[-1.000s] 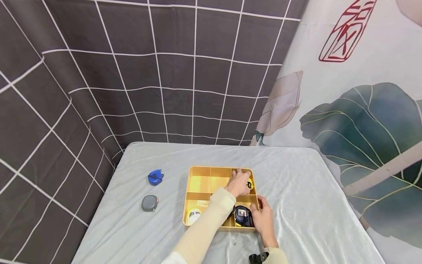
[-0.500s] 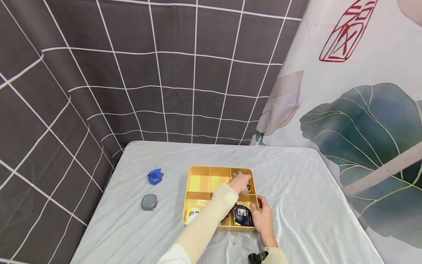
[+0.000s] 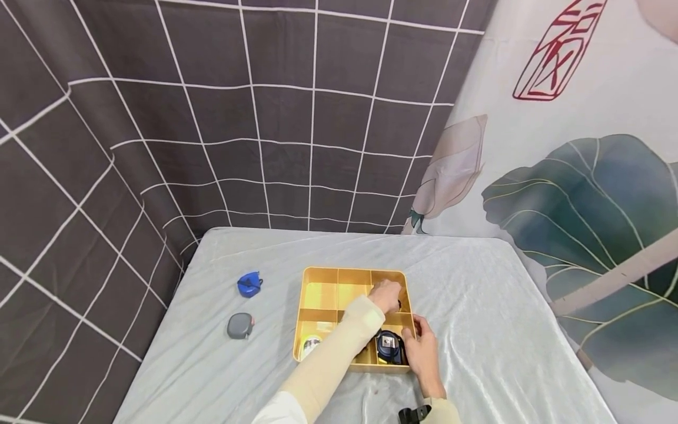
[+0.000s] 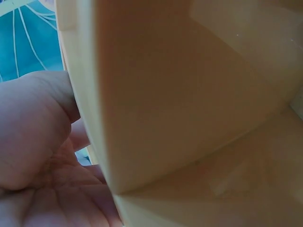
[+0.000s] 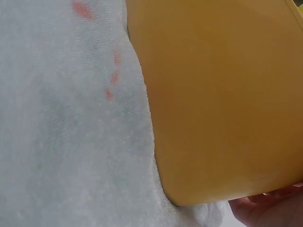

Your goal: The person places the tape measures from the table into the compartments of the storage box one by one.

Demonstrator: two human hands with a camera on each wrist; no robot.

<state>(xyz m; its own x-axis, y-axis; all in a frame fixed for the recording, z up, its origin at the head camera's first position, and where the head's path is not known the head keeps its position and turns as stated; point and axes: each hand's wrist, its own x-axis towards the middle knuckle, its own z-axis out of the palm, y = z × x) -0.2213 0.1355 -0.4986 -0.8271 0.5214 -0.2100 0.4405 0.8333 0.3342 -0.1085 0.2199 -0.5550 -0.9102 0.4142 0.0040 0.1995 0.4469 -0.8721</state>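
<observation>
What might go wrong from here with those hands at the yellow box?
Over the yellow box, the sleeve of the left hand partly hides a silvery item, so it could brush it. The right hand grips the box's side; a tug might slide the box over the wrinkled cloth.

The box sat on the table. To its left lay one tape measure, a second one behind it. A third one sat inside the box, front right.
</observation>
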